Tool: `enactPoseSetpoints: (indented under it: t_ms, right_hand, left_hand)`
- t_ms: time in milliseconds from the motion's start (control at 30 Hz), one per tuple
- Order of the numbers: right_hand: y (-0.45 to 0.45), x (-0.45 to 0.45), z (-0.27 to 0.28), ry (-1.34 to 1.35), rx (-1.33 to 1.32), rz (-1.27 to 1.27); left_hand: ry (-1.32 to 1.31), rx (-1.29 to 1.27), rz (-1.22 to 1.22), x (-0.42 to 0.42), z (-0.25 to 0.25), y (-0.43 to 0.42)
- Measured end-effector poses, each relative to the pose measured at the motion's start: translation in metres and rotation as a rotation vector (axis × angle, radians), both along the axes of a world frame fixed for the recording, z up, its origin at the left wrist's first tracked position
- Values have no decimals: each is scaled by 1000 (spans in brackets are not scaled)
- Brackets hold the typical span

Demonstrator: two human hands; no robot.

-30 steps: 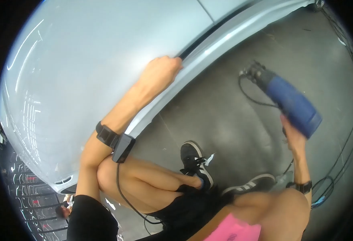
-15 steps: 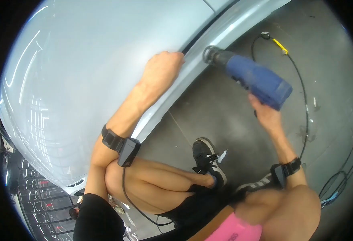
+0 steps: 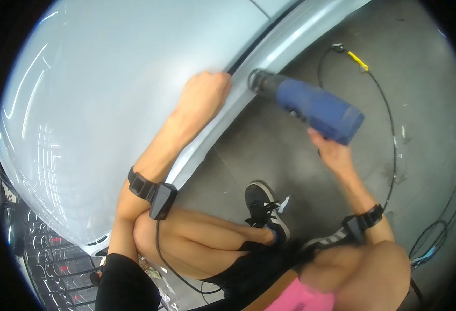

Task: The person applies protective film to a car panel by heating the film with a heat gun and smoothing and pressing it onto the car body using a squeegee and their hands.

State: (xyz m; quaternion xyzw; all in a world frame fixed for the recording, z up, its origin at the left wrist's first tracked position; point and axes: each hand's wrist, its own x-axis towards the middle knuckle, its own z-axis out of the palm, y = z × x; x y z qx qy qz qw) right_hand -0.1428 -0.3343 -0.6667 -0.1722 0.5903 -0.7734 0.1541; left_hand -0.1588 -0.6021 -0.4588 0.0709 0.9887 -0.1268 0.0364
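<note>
My right hand (image 3: 335,151) grips the handle of a blue heat gun (image 3: 316,106), slightly blurred. Its dark nozzle, tipped with a curved metal guard, points up-left at the pale sill (image 3: 248,85) of a car. My left hand (image 3: 203,96) is closed in a fist against the light blue-grey body panel (image 3: 114,98). Its curled fingers sit at the lower end of a black strip (image 3: 259,39) running along the seam between panel and sill. Whatever the fingers pinch is hidden beneath them.
A black cable (image 3: 391,124) with a yellow section (image 3: 357,61) lies on the grey floor, and coiled leads (image 3: 435,238) are at the right. My bent legs and a black shoe (image 3: 263,205) are below. Black straps with boxes sit on both forearms.
The heat gun in my right hand has moved left and slightly down along the sill. My left hand has shifted slightly down-left along the seam, still closed.
</note>
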Motion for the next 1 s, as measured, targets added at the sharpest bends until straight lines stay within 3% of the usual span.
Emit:
enactPoseSetpoints:
  t_ms: [67, 133, 200, 400, 567, 600, 633, 767, 867, 1000]
  right_hand:
    - [7, -19, 12, -186, 47, -255]
    - [25, -51, 26, -166, 187, -348]
    - [40, -79, 38, -73, 148, -467]
    - [61, -116, 50, -101, 2, -576]
    - [40, -68, 40, -113, 118, -352]
    - [29, -51, 37, -140, -14, -276]
    - [24, -37, 21, -204, 163, -152]
    - [-15, 19, 9, -63, -105, 102]
    - [-21, 30, 20, -45, -81, 287]
    - [-4, 19, 33, -81, 66, 266]
  left_hand:
    - [-13, 9, 8, 2, 2, 1]
    - [-10, 15, 9, 3, 5, 5]
    - [-12, 19, 16, 3, 6, 7]
    - [-18, 16, 35, 1, 10, 15]
    - [-22, 45, 22, 2, 11, 11]
    - [-27, 39, 27, 2, 13, 11]
    - [-62, 43, 43, 1, 14, 12]
    - [-89, 9, 46, -2, 11, 8]
    - [-54, 52, 59, -1, 13, 11]
    - [-42, 72, 76, 0, 11, 10]
